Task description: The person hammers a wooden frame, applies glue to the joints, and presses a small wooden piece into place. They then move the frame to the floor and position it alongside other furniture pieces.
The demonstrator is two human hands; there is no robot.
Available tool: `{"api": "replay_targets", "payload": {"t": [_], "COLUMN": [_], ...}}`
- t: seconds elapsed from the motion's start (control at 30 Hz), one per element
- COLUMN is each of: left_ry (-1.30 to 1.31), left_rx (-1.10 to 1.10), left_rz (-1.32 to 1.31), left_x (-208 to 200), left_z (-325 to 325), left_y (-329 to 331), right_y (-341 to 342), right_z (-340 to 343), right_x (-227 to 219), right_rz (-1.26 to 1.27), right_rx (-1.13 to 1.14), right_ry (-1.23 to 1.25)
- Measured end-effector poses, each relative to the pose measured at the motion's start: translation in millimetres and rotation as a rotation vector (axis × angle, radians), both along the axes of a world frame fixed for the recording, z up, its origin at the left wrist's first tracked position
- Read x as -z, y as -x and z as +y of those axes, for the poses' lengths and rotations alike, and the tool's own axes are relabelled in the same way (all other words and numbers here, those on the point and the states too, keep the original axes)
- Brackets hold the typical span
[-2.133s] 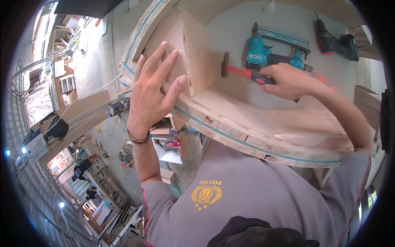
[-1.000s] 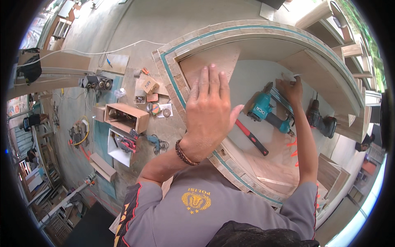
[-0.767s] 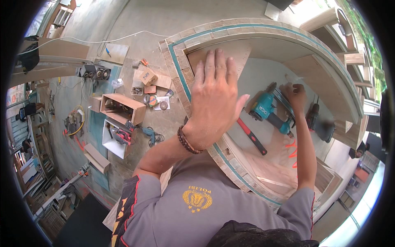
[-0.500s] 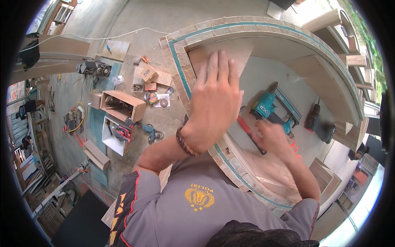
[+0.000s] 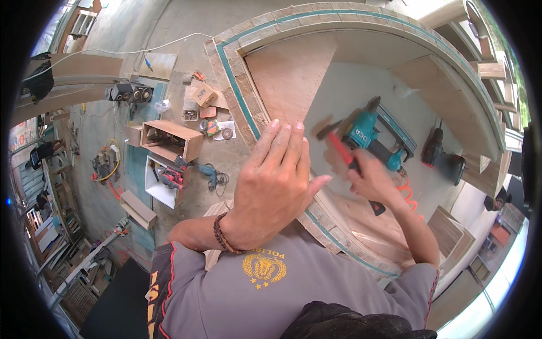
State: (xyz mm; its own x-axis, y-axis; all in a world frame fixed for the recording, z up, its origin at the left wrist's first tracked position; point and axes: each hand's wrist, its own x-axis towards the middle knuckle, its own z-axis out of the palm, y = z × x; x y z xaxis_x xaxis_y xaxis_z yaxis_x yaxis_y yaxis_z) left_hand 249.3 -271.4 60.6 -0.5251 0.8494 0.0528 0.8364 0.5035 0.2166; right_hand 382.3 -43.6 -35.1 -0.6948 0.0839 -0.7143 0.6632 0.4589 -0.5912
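Gripping a red-and-black-handled hammer (image 5: 341,149), the person's right hand (image 5: 372,176) has its fingers closed around the handle, whose black end shows below the fist. The hammer is over the pale floor of a curved wooden cabinet (image 5: 228,58), its blurred head pointing toward the upper left, just beside a teal pneumatic nail gun (image 5: 363,129).

The left hand (image 5: 274,186) is open, back upward, its fingers straight and close together and its thumb spread to the right. Its fingertips overlap the lower part of a plywood panel (image 5: 291,73) at the cabinet's left end; whether they touch the wood cannot be told from this angle. A beaded bracelet (image 5: 221,231) circles that wrist.

A teal stripe runs along the cabinet's blocky rim. To the right of the nail gun lies a black cordless drill (image 5: 433,150), and an orange coiled hose (image 5: 411,196) shows beyond the right wrist. Left of the cabinet, on the workshop floor, are an open wooden box (image 5: 195,144), a corded blue power tool (image 5: 211,176) and a round disc (image 5: 227,133).
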Motion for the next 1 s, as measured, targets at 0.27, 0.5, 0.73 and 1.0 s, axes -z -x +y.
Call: {"api": "replay_targets", "payload": {"t": [0.27, 0.5, 0.73, 1.0], "left_ry": [-0.004, 0.049, 0.098, 0.008], "left_rx": [0.002, 0.001, 0.031, 0.058], "left_rz": [0.108, 0.104, 0.132, 0.144], "left_x": [8, 10, 8, 11], "left_z": [13, 20, 26, 24], "left_y": [-6, -9, -12, -10], "right_y": [37, 42, 39, 42], "right_z": [-6, -11, -14, -18], "right_x": [-74, -90, -72, -85], "right_rz": [1.048, 0.683, 0.792, 0.995], "right_rx": [0.074, -0.225, -0.136, 0.003], "right_ry": [-0.392, -0.510, -0.418, -0.388]}}
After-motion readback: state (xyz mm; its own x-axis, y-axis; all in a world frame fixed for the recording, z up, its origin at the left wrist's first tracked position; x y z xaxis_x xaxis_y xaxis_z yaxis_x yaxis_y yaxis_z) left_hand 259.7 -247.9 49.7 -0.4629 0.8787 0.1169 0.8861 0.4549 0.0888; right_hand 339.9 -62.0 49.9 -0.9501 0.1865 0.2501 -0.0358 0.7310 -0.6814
